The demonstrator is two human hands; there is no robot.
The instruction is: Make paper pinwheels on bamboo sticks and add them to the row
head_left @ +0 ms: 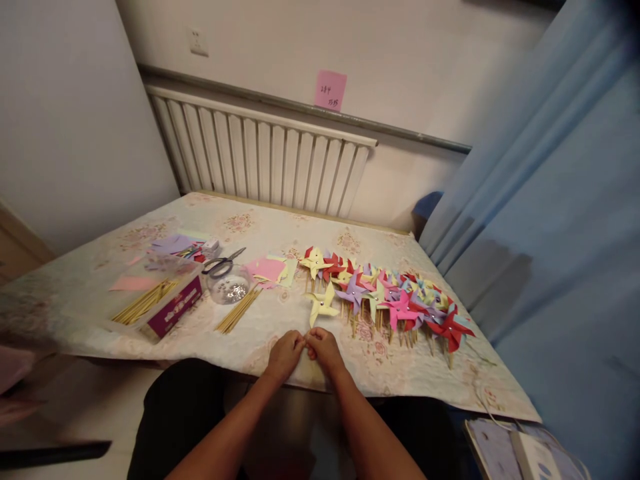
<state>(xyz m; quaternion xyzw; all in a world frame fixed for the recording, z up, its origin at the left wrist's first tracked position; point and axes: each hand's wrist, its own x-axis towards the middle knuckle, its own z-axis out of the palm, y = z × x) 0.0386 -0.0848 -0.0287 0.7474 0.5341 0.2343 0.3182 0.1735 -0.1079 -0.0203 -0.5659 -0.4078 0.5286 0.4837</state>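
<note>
My left hand [285,355] and my right hand [324,349] meet at the near edge of the table [90,293], fingertips pinched together on the lower end of a yellow pinwheel [323,304]. The pinwheel's head lies flat on the cloth just beyond my fingers. To its right lie several finished pinwheels [400,297] in red, pink, purple and yellow, laid in overlapping rows.
A loose bundle of wooden sticks [239,311] lies left of my hands. A clear bowl of small pins [229,288], scissors [223,263], pink paper squares [267,269] and a box of sticks [160,303] stand further left. A radiator [260,157] lines the wall; a blue curtain [550,220] hangs right.
</note>
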